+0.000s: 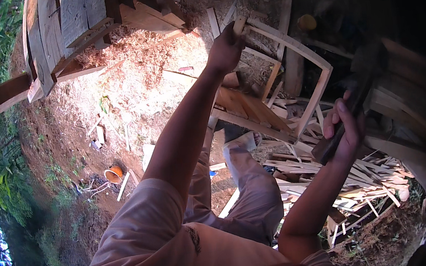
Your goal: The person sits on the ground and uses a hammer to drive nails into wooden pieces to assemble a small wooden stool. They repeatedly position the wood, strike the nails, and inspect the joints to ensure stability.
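Observation:
My left hand (224,53) is stretched far forward, fingers closed round the corner of a pale wooden frame (314,102). The frame is roughly rectangular, made of narrow strips, and tilts in front of my legs. To its right, my right hand (346,123) grips the handle of a dark hammer (358,96). The hammer slants up to the right, its head blurred and lost in shadow, apart from the frame. Behind the frame, brown boards (252,109) show through its opening.
A stack of weathered planks (77,22) stands at the far left. Sawdust and shavings (148,62) cover the sunlit ground. Loose strips of wood (353,185) are heaped at the right. An orange container (114,174) lies on the soil at left, beside green plants (4,175).

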A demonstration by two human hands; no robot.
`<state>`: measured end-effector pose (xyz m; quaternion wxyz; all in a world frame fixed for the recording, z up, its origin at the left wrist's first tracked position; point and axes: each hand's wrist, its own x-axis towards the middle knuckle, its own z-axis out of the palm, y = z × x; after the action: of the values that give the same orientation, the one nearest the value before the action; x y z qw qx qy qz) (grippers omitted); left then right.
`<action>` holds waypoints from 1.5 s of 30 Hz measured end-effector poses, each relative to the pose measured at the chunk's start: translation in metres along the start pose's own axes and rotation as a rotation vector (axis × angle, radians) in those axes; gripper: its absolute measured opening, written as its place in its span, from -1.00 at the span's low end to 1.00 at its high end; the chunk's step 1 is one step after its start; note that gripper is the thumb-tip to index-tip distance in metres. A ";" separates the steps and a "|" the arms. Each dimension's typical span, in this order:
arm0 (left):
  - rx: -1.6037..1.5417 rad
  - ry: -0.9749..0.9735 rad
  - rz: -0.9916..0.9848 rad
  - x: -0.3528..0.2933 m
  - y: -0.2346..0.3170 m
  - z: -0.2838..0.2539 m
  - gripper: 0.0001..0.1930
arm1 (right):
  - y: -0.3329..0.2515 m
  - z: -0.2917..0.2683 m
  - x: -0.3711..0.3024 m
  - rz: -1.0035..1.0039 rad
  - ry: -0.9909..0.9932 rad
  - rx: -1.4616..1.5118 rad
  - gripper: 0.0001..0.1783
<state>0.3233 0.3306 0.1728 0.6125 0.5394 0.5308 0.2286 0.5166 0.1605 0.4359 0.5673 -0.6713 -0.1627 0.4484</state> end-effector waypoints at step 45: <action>0.256 0.109 0.094 0.000 0.000 -0.010 -0.60 | 0.028 0.108 0.044 -0.353 -0.234 -1.265 -0.46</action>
<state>0.3142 0.3350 0.1739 0.4975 0.6243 0.5622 0.2161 0.4472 0.2503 0.3968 0.1079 -0.7848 -0.5625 0.2368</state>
